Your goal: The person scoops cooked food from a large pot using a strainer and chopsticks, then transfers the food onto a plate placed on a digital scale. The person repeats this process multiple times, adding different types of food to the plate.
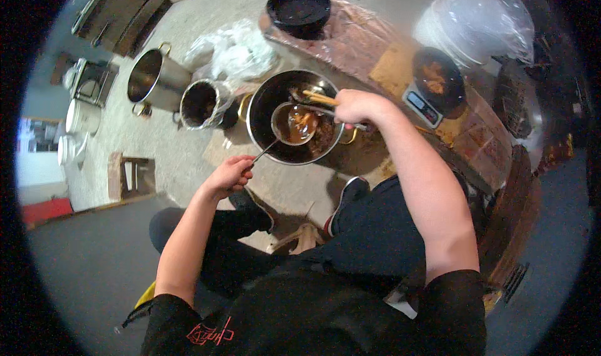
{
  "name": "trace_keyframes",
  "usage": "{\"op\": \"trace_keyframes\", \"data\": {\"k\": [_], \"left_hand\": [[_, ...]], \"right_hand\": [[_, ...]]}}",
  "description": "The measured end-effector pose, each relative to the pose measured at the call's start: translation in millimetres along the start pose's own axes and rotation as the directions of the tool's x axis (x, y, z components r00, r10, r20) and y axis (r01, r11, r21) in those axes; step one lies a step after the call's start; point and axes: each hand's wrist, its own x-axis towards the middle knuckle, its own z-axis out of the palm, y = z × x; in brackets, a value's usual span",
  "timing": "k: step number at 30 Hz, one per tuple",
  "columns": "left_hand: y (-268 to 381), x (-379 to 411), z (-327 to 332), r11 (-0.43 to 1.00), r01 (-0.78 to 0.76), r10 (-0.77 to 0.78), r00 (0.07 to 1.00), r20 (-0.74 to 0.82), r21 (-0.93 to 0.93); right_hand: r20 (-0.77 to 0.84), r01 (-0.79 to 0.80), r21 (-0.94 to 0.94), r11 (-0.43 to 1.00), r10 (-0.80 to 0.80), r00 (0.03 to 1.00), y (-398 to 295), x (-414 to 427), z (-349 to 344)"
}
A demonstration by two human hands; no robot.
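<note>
My left hand [230, 176] grips the thin metal handle of a round ladle or strainer [277, 130]. Its bowl lies inside a large steel pot [251, 142] and holds orange-brown pieces [306, 121] in what looks like brown liquid. From the right, my right hand [358, 107] reaches over the pot's rim, closed around a wooden-handled utensil [321, 98] and a metal handle beneath it. The working ends of these are partly hidden and blurred against the dark inside. Dark brown bits [324, 138] cover part of the pot's inside near the ladle.
Right of the pot, a low plastic-covered table [352, 32] bears a black bowl [300, 8] and a digital scale [422, 109] with a dark bowl of orange-brown food [434, 79]. At left stand a tall stockpot [171, 81], a plastic-lined pot [220, 100] and plastic bags [235, 51].
</note>
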Motion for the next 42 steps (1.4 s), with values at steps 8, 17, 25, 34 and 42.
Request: {"op": "trace_keyframes", "data": {"k": [8, 17, 25, 34, 42], "left_hand": [[39, 57, 31, 0.752, -0.118, 0.307, 0.933, -0.186, 0.649], [45, 136, 80, 0.350, 0.045, 0.496, 0.839, -0.226, 0.936], [47, 167, 102, 0.336, 0.009, 0.424, 0.892, -0.159, 0.942], [35, 187, 77, 0.429, 0.049, 0.471, 0.840, -0.269, 0.902], [41, 203, 84, 0.649, -0.135, 0.216, 0.976, -0.010, 0.749]], "right_hand": [[-0.008, -0.006, 0.010, 1.000, 0.006, 1.000, 19, 9, 1], [-0.005, -0.042, 0.056, 0.998, 0.043, 0.999, 13, 16, 1], [0.008, -0.023, 0.032, 0.999, 0.023, 1.000, 13, 7, -4], [0.015, -0.024, 0.022, 0.999, 0.024, 1.000, 15, 9, -4], [0.010, -0.016, 0.010, 1.000, 0.016, 1.000, 8, 7, -6]]}}
